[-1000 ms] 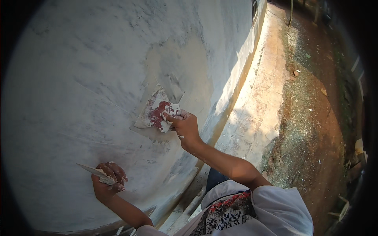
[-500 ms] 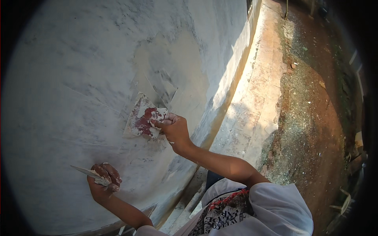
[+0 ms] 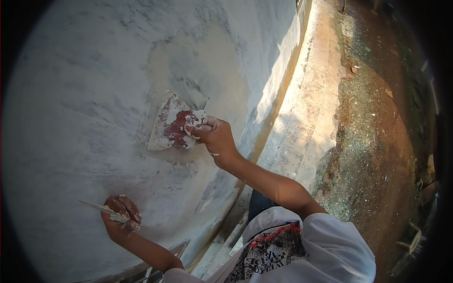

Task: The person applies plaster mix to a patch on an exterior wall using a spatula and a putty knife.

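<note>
Pale plastered wall beside a paved strip, right hand clamped on a red-stained putty scraper pressed flat mid-smoothing, left hand closed on a second, narrow knife, likely next a steady drag across the wet patch.

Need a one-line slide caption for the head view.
Right hand presses a red-stained putty scraper flat against the grey plastered wall; left hand holds a thin blade.
</note>
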Motion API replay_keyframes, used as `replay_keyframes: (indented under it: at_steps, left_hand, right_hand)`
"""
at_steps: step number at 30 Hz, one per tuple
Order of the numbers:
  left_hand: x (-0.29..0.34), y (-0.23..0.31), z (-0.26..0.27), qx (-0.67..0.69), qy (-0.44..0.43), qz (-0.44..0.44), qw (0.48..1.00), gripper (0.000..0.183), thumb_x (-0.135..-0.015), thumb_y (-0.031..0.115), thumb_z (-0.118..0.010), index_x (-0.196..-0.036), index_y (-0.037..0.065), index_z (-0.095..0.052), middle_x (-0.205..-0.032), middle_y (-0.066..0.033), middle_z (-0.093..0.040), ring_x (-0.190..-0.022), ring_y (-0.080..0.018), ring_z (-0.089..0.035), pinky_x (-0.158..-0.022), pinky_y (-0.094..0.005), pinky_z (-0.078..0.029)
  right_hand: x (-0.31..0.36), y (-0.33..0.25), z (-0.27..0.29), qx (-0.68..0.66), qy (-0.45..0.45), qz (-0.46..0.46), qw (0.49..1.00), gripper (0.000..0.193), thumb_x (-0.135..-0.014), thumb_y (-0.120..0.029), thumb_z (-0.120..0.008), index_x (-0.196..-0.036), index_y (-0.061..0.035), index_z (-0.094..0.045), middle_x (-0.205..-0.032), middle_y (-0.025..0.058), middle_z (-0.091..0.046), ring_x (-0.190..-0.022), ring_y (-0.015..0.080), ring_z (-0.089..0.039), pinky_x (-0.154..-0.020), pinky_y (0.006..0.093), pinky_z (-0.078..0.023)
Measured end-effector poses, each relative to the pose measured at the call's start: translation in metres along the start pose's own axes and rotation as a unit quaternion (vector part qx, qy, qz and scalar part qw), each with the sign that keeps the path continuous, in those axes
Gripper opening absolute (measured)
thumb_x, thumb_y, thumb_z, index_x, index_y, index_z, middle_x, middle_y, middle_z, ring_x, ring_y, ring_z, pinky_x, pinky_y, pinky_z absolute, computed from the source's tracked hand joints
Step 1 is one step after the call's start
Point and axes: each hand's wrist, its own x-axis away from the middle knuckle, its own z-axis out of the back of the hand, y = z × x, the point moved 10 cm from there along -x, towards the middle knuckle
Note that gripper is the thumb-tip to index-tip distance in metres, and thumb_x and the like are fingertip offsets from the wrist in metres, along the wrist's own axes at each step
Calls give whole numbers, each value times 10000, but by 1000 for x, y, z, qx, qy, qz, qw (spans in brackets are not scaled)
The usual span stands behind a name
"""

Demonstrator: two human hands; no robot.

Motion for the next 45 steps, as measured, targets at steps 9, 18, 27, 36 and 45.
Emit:
replay_keyframes:
  at_steps: [9,18,27,36,45]
  left_hand:
    - [0,4,-5,-15,-8,-3,1000,476,-558,36,-927,-782,82,-510,-653,-76,-571,-545,-129,-580,-454,-226,-456]
    - [9,8,5,-35,5,11,999,489,-572,80,-935,-801,87,-503,-652,-68,-567,-539,-116,-562,-438,-235,-453]
    - [-3,0,-6,-38,-41,-31,998,514,-651,155,-916,-827,99,-436,-681,-45,-532,-473,-67,-520,-348,-210,-430]
    - [2,-1,1,-35,-15,12,999,507,-601,104,-931,-818,95,-472,-676,-50,-531,-557,-121,-557,-451,-239,-457]
    - [0,-2,0,-42,-44,-20,998,494,-676,158,-902,-835,92,-439,-696,-52,-543,-458,-73,-518,-362,-213,-448]
  right_hand:
    - [21,187,218,108,143,-99,979,136,-851,-115,-741,-932,-29,-673,-836,42,-713,-662,98,-651,-603,229,-514]
    - [2,-18,5,3,-1,-7,1000,213,-850,-95,-730,-1000,32,-649,-836,43,-704,-682,78,-611,-620,210,-458]
    - [-12,102,111,92,142,-54,984,163,-831,-120,-759,-872,9,-668,-731,34,-672,-594,97,-612,-541,237,-486]
    - [43,170,261,142,190,-106,966,178,-829,-149,-773,-862,4,-688,-750,35,-684,-586,79,-583,-532,244,-463]
    - [-5,3,6,28,19,10,999,197,-827,-101,-758,-946,33,-676,-778,32,-691,-628,52,-554,-564,224,-427]
